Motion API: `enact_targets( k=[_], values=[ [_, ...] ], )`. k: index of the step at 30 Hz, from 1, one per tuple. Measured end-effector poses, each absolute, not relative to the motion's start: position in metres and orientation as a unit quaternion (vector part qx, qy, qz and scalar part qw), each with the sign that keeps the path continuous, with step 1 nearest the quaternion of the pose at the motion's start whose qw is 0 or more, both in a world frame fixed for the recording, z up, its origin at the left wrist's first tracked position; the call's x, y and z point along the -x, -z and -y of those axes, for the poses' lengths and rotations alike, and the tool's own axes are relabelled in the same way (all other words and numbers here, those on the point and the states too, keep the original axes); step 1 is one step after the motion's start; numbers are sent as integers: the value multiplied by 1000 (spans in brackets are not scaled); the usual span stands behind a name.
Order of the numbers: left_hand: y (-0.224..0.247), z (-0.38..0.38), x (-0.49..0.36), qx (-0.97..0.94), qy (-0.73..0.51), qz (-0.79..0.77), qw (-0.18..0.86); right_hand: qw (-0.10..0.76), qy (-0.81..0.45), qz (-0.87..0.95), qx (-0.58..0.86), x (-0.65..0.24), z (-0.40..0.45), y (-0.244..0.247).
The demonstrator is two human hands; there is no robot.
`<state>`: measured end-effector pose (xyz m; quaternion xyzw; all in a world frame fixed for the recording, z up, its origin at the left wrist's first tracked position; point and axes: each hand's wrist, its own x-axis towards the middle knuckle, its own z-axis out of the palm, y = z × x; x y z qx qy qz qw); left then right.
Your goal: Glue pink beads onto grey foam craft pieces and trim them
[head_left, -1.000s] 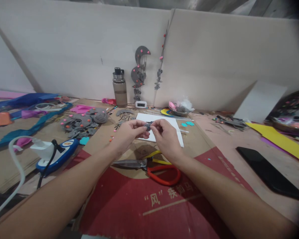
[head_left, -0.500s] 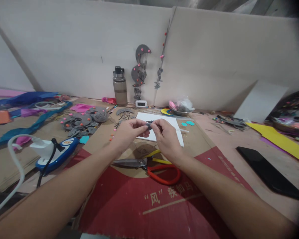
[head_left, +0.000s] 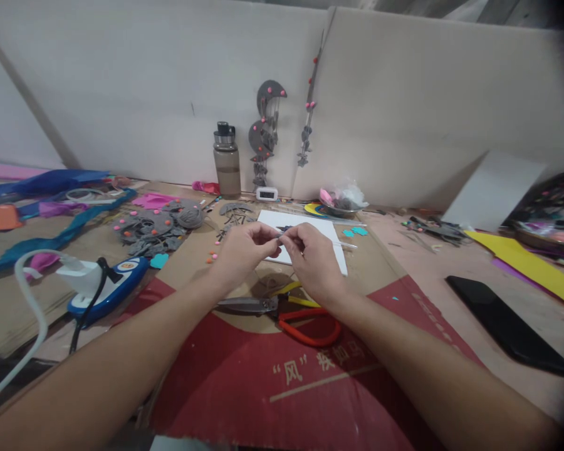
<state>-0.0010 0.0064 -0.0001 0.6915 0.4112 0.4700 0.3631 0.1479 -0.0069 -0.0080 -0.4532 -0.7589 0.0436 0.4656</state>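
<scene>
My left hand [head_left: 247,250] and my right hand [head_left: 313,257] meet fingertip to fingertip over a white sheet [head_left: 336,260]. Both are closed in a pinch on a small dark grey piece [head_left: 282,230], mostly hidden by my fingers; it looks like felt, but its shape cannot be made out. Below my hands lie red-handled scissors [head_left: 310,341] and a yellow-handled tool [head_left: 305,302], partly behind my right wrist. A clear stick [head_left: 348,245] rests across the sheet's right side.
Grey felt pieces with pom-poms [head_left: 150,228] and a grey yarn ball [head_left: 190,216] lie left. A bottle [head_left: 227,169] stands at the wall beside hanging moon garlands [head_left: 263,134]. A blue-white power strip [head_left: 131,275] sits left, a black phone [head_left: 502,322] right. Red cardboard [head_left: 244,401] covers the front.
My fingertips have drawn slightly closer together and the grey piece has shifted a little between them. The view has tilted slightly; the things on the table have stayed put.
</scene>
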Motion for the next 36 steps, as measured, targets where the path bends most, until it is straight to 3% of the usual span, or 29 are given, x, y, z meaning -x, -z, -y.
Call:
enact_targets(
  k=[4,18,33,36],
  values=[
    [-3,-5,1,-686,-478,-434,335,449,-30,781,434,-146,8,8],
    [11,-16,-1,-610,-503,-396,467,482,-68,736,471,-146,6,10],
    [7,-12,-3,-669,-487,-418,374,482,-100,702,514,-142,5,6],
    [3,-12,-2,-667,-470,-413,404,484,-133,692,519,-145,2,7]
  ],
)
